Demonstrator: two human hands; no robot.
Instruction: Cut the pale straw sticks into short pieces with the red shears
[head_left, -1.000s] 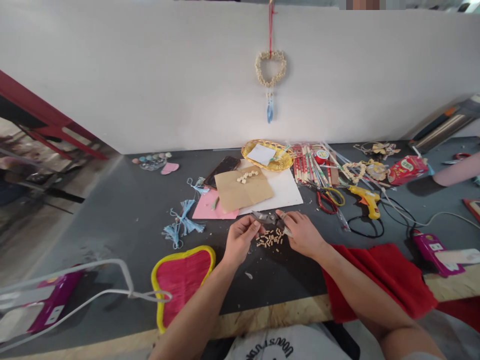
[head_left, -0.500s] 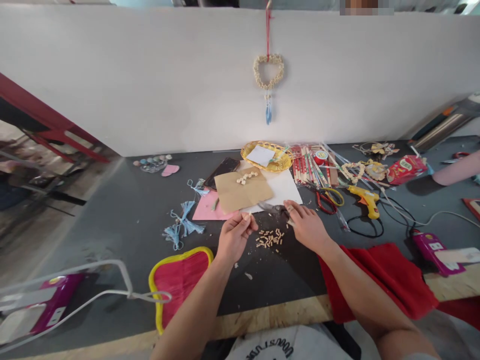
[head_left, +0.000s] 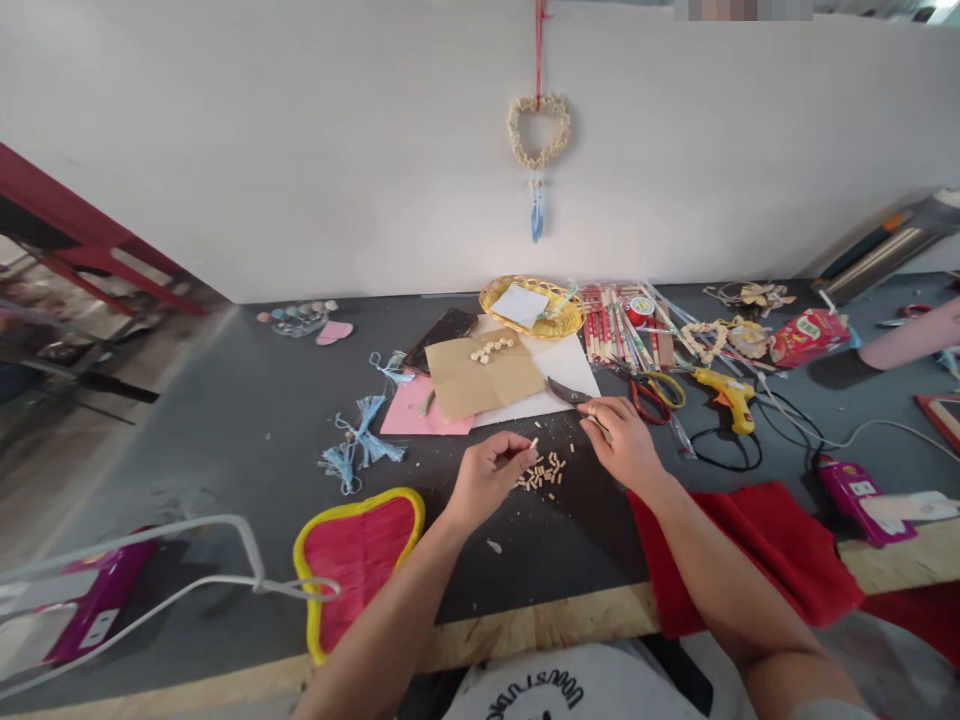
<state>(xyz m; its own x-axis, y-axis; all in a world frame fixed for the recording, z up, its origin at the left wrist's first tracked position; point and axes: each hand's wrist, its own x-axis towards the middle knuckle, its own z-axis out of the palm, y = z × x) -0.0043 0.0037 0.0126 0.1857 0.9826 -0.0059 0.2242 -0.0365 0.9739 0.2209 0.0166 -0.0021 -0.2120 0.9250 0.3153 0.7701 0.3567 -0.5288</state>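
Between the thumb and fingers of my left hand (head_left: 491, 478) is a short pale wooden stick piece (head_left: 534, 444), its tip showing. My right hand (head_left: 624, 440) is closed round the handles of what look like pruning shears (head_left: 568, 391), whose dark curved blade points up and left over the white paper. Just right of my left fingertips, several small cut stick pieces (head_left: 541, 474) lie in a loose pile on the dark tabletop. Past my hands, a folded brown paper (head_left: 484, 385) carries a cluster of small wooden pieces (head_left: 493, 350).
Scissors (head_left: 651, 394), a yellow glue gun (head_left: 731, 400) and wrapped chopsticks (head_left: 611, 325) lie to the right. A yellow basket (head_left: 491, 292) stands at the back. Blue tassels (head_left: 367, 430) and a yellow-rimmed red pad (head_left: 360, 550) are left. A heart wreath (head_left: 538, 160) hangs on the wall.
My left hand has moved right with the stick piece, close to the pile. My right hand has shifted slightly right, and the shears now angle upward, away from my left hand.
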